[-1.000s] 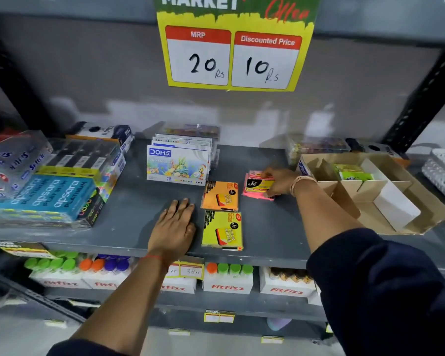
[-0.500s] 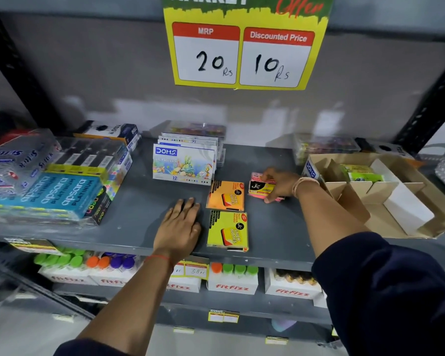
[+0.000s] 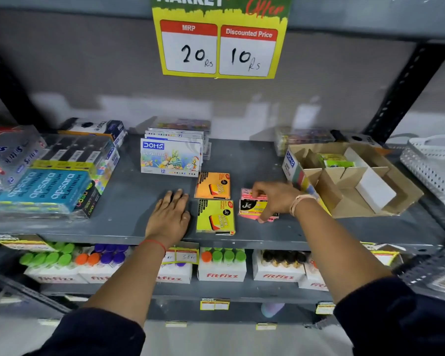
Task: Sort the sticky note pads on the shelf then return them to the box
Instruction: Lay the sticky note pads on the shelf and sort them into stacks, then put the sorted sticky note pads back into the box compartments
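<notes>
Sorting is the step you are doing now: your right hand (image 3: 275, 199) is reaching over the pink pad (image 3: 252, 205) on the grey shelf (image 3: 129, 222), with the fingers curled around its far edge and the thumb at its near edge, so it is grasping the pad, or a small stack of pads, while it is lying on the shelf surface. Your left hand (image 3: 170, 217) is lying flat and spread on the shelf, holding nothing, just beside the yellow pad (image 3: 215, 217). The orange pad (image 3: 212, 185) is lying just behind the yellow one, almost touching it, and the pink one is sitting to the right of both, apart from them by a narrow gap. The cardboard box (image 3: 385, 199) is standing open at the right end of the shelf, near your right wrist, and one green pad (image 3: 335, 160) is already sitting in a back compartment. I am judging that the sorting part is nearly finished and the return to the box is not yet done for these three colours. For the next move, you are needing a firm pinch on both edges of the pink pad, because loose pads in a stack can slide apart, and then a short carry to the right, over the box's folded divider, into a free compartment.
</notes>
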### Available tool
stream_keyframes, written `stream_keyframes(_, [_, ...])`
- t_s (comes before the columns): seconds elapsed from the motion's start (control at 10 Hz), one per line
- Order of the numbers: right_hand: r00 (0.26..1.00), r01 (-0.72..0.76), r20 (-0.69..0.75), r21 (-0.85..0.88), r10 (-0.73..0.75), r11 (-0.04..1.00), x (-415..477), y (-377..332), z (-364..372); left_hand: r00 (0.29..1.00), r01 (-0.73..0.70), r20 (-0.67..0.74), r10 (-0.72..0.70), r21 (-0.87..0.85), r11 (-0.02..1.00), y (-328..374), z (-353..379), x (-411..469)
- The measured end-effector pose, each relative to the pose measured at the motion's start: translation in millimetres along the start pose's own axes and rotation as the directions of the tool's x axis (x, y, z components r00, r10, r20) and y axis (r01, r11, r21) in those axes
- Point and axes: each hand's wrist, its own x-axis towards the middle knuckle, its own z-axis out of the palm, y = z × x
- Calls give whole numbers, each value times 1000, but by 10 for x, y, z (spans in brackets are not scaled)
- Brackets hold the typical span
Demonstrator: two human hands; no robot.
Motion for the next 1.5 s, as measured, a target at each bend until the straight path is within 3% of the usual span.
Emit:
stream_keyframes(0.4, [999, -37, -23, 13, 37, 999, -203, -110, 57, 1000, 8, -4, -9, -48, 999, -4, 1, -5])
stream_keyframes(0.7, [997, -49, 68, 40, 46, 998, -239, -35, 103, 1000, 2, -5, -3, -58, 998, -28, -7, -2])
stream_keyframes(1.1, [999, -30, 22, 47, 29, 998, -246, -123, 75, 1000, -6, -9, 6, -54, 999, -23, 0, 1])
stream_keyframes(1.3, [989, -20, -139, 232, 54, 973, -368, -16, -139, 1000, -6, 9, 6, 14, 1000, -21, 21, 11])
stream_keyframes(1.5, [899, -84, -368, 389, 239, 918, -757, 615, -695, 1000, -2, 10, 2, 34, 999, 5, 35, 29])
